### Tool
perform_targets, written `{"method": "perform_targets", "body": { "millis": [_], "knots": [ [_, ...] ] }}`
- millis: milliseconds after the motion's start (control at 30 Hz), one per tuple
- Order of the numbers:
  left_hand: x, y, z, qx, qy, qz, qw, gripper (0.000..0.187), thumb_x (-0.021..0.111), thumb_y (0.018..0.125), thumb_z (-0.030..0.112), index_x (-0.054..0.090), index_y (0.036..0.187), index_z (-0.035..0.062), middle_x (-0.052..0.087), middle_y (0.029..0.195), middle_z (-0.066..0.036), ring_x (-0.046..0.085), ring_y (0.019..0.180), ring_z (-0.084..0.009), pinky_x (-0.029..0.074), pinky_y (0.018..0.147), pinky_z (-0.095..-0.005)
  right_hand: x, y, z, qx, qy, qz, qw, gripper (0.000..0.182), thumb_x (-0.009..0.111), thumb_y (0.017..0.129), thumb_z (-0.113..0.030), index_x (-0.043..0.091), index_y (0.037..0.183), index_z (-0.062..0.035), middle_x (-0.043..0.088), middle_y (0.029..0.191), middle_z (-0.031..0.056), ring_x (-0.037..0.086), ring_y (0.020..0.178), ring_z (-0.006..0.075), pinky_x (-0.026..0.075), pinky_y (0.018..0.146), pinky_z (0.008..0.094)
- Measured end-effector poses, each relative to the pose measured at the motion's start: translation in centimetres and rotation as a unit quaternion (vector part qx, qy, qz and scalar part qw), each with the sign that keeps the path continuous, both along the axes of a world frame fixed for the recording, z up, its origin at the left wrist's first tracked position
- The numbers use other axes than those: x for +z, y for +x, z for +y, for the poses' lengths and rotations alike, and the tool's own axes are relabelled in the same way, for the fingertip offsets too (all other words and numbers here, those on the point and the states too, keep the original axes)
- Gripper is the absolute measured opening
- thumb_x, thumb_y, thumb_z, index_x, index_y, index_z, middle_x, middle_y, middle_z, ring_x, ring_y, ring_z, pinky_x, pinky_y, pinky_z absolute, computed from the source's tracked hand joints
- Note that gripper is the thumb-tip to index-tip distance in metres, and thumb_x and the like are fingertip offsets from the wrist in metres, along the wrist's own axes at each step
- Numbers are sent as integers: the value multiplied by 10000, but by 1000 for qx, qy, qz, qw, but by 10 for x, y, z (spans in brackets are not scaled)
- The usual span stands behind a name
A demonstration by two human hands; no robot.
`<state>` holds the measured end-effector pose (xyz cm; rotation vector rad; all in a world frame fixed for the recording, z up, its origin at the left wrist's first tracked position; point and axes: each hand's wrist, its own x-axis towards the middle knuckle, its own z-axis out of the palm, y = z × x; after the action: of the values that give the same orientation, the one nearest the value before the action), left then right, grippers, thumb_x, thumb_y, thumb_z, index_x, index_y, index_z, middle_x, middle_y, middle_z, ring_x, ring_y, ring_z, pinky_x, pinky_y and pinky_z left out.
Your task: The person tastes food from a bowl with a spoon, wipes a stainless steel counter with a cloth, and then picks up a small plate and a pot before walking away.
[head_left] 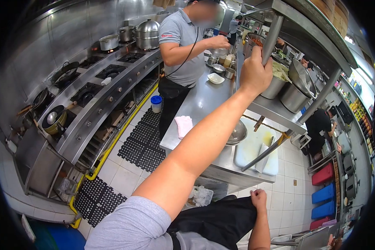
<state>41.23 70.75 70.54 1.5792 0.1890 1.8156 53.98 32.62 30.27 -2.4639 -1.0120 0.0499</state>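
Overhead, hand (255, 74) on near-upright shelf post (272, 38)

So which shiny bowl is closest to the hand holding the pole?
The food-filled bowl just right of the left hand on the pole; the empty tilted bowls sit farther along.

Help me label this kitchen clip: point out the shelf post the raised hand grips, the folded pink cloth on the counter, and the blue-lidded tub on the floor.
shelf post (273, 35), head view, bare steel shaft above the hand.
pink cloth (183, 125), head view, middle of the fold.
blue-lidded tub (156, 100), head view, on its blue lid.
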Motion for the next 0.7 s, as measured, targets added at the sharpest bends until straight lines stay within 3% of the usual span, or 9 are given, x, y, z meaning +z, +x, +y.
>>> {"method": "perform_targets", "body": {
  "millis": [67,133,267,333,367,467,600,700],
  "knots": [
    [-1,3,2,-4,8,-10,1000,222,655,870,132,550,1001,-14,667,773,-219,674,738,-415,510,647,-460,-7,22,-10,-58,-17,-27,998,288,745,785,-243,671,742,32,656,711,225,643,674,358,502,658,426],
    [-1,5,1,-7,18,-26,999,216,651,873,126,549,1001,-15,667,767,-216,675,733,-411,512,641,-452,-11,34,-17,-181,24,68,981,255,750,760,-184,625,680,24,624,688,216,591,658,402,480,654,481],
    [-1,5,3,2,15,-18,1000,201,646,877,112,547,994,-18,668,756,-205,682,711,-389,514,631,-427,-12,29,-19,-167,19,34,985,246,747,756,-176,607,684,13,606,664,205,576,651,396,469,642,480],
    [-1,5,3,1,13,-14,1000,201,647,876,111,546,992,-19,667,750,-201,684,704,-382,514,630,-422,-12,19,-17,-31,29,-145,988,264,749,748,-185,577,651,-11,592,681,167,576,682,344,467,657,442],
    [-1,5,2,1,13,-17,1000,206,651,875,112,546,990,-22,665,750,-202,685,705,-380,513,631,-420,-4,9,-13,14,67,-163,984,234,742,749,-155,576,660,-15,572,636,176,547,634,373,438,604,468],
    [-1,7,3,2,17,-16,1000,212,656,872,112,544,987,-26,663,757,-205,685,708,-375,513,634,-416,3,11,-13,-2,60,-59,996,257,751,753,-164,570,664,-5,584,652,182,557,634,370,448,611,459],
    [0,3,0,11,20,-2,1000,220,660,868,107,541,990,-31,666,777,-207,685,722,-376,515,642,-412,-6,37,-19,-200,33,43,978,286,726,801,-201,567,683,5,587,662,203,571,629,356,458,619,446],
    [0,6,3,11,27,-21,999,229,661,864,101,536,1002,-32,666,774,-213,686,722,-382,515,644,-414,-4,27,-14,-125,33,-3,992,310,724,793,-213,549,656,4,592,660,202,591,628,326,471,623,432]
  ]
}}
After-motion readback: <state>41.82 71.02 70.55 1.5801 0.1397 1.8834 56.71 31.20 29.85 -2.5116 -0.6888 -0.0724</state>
